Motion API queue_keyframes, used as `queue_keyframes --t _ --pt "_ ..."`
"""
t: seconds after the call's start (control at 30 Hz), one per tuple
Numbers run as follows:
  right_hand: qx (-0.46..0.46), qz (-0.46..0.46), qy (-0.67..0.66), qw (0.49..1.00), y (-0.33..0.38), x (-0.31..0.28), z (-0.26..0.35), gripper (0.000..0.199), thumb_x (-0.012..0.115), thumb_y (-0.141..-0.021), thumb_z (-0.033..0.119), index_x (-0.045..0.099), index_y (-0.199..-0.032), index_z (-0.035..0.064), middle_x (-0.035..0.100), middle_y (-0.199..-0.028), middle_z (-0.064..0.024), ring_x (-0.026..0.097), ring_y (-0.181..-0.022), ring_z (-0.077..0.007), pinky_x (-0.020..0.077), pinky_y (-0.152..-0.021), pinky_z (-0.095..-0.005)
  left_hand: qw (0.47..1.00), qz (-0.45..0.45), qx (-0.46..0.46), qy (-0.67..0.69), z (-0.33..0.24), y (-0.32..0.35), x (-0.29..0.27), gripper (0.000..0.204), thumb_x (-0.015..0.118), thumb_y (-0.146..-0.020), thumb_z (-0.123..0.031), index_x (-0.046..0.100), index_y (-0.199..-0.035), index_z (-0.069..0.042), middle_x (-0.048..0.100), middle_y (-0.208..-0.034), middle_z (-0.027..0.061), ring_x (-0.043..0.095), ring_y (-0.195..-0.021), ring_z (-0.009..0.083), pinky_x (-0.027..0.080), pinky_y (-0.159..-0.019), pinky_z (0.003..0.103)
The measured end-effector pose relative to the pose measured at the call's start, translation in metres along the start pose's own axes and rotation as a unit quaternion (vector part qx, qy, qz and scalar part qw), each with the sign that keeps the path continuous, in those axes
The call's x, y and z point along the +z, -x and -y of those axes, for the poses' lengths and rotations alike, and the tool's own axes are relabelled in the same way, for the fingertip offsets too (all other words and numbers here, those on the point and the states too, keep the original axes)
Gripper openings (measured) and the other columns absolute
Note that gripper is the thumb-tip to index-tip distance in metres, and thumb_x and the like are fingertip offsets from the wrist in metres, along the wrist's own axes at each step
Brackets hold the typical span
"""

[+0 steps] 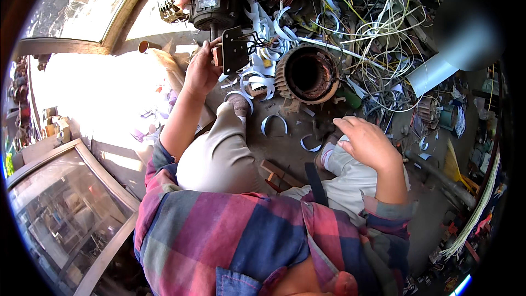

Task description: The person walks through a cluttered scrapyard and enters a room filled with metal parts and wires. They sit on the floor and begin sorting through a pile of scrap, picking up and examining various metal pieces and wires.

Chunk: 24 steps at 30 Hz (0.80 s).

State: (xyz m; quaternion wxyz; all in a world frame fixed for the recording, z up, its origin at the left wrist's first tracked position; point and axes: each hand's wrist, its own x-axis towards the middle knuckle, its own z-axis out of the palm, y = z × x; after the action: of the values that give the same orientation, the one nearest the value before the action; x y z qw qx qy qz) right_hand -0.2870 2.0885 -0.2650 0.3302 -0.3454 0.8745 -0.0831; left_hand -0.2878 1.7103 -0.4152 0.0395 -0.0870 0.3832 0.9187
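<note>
My left hand (201, 70) is raised ahead of my left knee, with its fingers closed round the side of a black panel with holes (235, 50). Dark wires stick out from the panel's right side. Just beyond it stands an electric motor (208, 8), its shaft pointing toward me. To the right of the panel, a ribbed motor housing (282, 79) lies with its round opening facing up toward me. My right hand (366, 141) hovers over or rests on my right knee; which of these I cannot tell. Its fingers are stretched out and hold nothing.
Curled white strips (263, 83) lie round the housing. Tangled wires (383, 38) cover the far right, beside a pale blue sheet (433, 74). At the left are a wood-framed glass pane (123, 200) and a brown tube (147, 46). A metal bar (452, 189) lies at the right.
</note>
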Motion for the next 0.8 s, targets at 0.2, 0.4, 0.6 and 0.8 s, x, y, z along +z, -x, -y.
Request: queue_keyframes --t 0.2,0.4,0.6,0.8 --pt "-0.021 0.000 0.012 1.000 0.004 0.009 0.005 0.038 0.062 -0.079 0.018 0.050 -0.111 0.0032 0.056 -0.102 -0.0161 0.055 -0.096 -0.0338 0.0457 -0.082 -0.0414 0.981 -0.051 0.009 0.185 -0.003 0.030 -0.007 0.052 0.022 -0.097 -0.041 0.042 -0.123 -0.001 0.053 -0.119 0.0166 0.057 -0.105 0.0296 0.049 -0.088 0.042" --pt "-0.030 0.014 0.030 0.999 0.003 0.010 0.011 0.045 0.061 -0.080 0.018 0.048 -0.120 0.0027 0.054 -0.114 -0.0186 0.052 -0.106 -0.0337 0.0418 -0.090 -0.0396 0.969 -0.167 0.090 0.161 -0.018 0.097 -0.026 0.061 0.026 -0.091 -0.058 0.045 -0.119 -0.007 0.058 -0.110 0.0137 0.060 -0.096 0.0269 0.054 -0.078 0.040" --pt "-0.007 0.025 0.046 0.999 -0.006 0.003 0.024 0.047 0.061 -0.079 0.017 0.048 -0.121 0.0016 0.053 -0.119 -0.0197 0.049 -0.112 -0.0331 0.0389 -0.095 -0.0387 0.944 -0.187 0.162 0.219 -0.032 0.183 -0.056 0.065 0.041 -0.085 -0.059 0.044 -0.119 -0.004 0.055 -0.114 0.0143 0.057 -0.102 0.0267 0.052 -0.084 0.039" --pt "-0.024 0.053 -0.004 0.998 -0.003 -0.003 0.033 0.048 0.062 -0.076 0.012 0.049 -0.120 -0.0006 0.054 -0.117 -0.0208 0.050 -0.111 -0.0341 0.0386 -0.095 -0.0379 0.943 -0.267 0.188 0.062 -0.050 0.286 -0.080 0.036 0.063 -0.083 -0.037 0.056 -0.102 -0.007 0.059 -0.102 0.0087 0.058 -0.096 0.0215 0.050 -0.084 0.039"
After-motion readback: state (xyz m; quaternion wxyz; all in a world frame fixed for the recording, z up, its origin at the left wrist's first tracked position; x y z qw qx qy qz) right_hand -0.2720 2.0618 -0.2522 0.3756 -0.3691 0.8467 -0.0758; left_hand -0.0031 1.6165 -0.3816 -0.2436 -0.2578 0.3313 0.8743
